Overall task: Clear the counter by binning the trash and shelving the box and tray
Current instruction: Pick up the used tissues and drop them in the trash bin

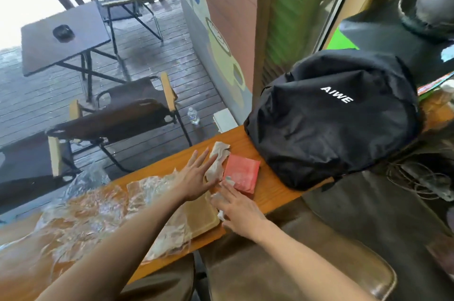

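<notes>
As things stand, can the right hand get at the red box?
Probably yes: the right hand lies open on the counter, fingers already at the near corner of the red box, with nothing between them.

Black backpack (331, 116) on counter end; folding chair (127, 114) beyond — water bottle (193, 116) on deck; dark table (63, 37) farther off.

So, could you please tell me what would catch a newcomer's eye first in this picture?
Probably the big black backpack at the right end of the wooden counter, and the pink box beside it. Both hands meet just left of that box: the left hand lies flat on a crumpled napkin, the right hand reaches the box's near edge, with crinkled clear plastic wrap further left.
</notes>
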